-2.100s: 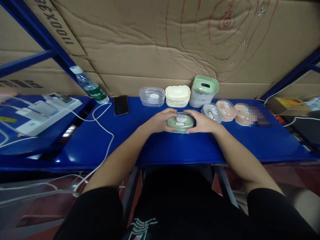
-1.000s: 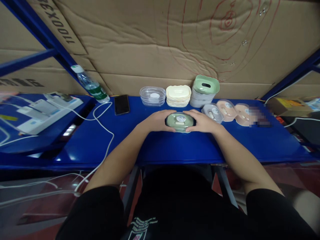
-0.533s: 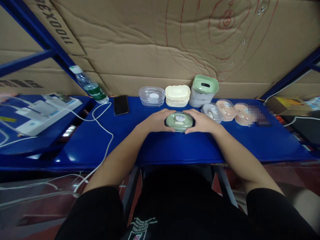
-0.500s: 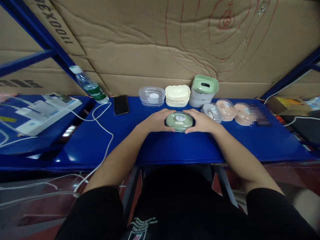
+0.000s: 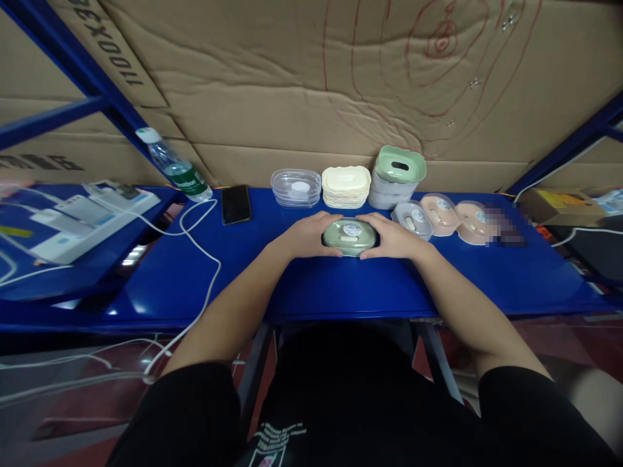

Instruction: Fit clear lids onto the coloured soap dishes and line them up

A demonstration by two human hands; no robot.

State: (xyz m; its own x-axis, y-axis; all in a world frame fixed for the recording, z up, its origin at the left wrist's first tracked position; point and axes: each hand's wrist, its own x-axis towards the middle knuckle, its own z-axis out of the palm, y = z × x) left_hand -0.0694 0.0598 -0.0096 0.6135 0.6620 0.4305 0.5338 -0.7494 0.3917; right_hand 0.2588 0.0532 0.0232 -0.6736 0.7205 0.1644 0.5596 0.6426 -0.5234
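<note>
Between my hands is a green soap box [image 5: 350, 240] under a clear lid with a round sticker. My left hand [image 5: 311, 235] wraps its left end, thumb along the near side. My right hand [image 5: 392, 236] grips the opposite end in the same way. Just behind are a stack of clear lids [image 5: 296, 189], a stack of cream inner trays [image 5: 346, 187] and a stack of box bases [image 5: 398, 174] with a green one on top. To the right of my right hand lie a grey lidded box [image 5: 413, 219] and two pink lidded boxes [image 5: 440, 214].
A phone [image 5: 236, 204] and a tilted water bottle [image 5: 181, 174] stand at the back left. White cables [image 5: 209, 259] run over the blue table [image 5: 341, 292] near my left arm. A power strip [image 5: 92, 227] lies far left, a cardboard box [image 5: 559, 206] far right.
Almost nothing differs. Both hands stay around the green soap box, with only a very slight shift in the view.
</note>
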